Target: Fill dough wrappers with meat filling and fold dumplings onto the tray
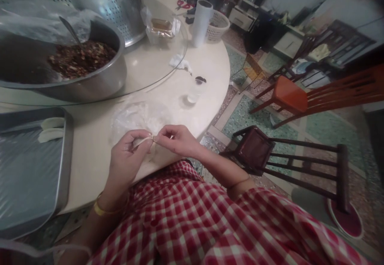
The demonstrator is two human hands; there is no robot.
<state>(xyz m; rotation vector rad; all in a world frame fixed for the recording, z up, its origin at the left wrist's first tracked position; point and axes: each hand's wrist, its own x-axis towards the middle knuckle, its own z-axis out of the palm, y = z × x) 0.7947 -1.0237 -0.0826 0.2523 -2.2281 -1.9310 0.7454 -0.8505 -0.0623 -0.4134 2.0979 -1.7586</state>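
A pale dumpling [143, 141] sits between both hands near the table's front edge. My left hand [126, 159] cups it with fingers curled around. My right hand [177, 140] pinches its right end between thumb and fingertips. Behind the hands lies a floury stack of round wrappers [136, 117]. Two finished dumplings [51, 129] lie on a metal tray [64, 169] at the left. A large steel bowl [99, 79] of dark minced filling [81, 59] with a spoon [69, 29] stands at the back left.
A perforated steel colander [114, 5] stands behind the bowl on a glass turntable [156, 57]. A white roll [201, 21], a white basket [219, 25], a packaged box [162, 27] and a small cup [192, 97] are on the round table [210, 69]. Wooden chairs [288, 161] stand at the right.
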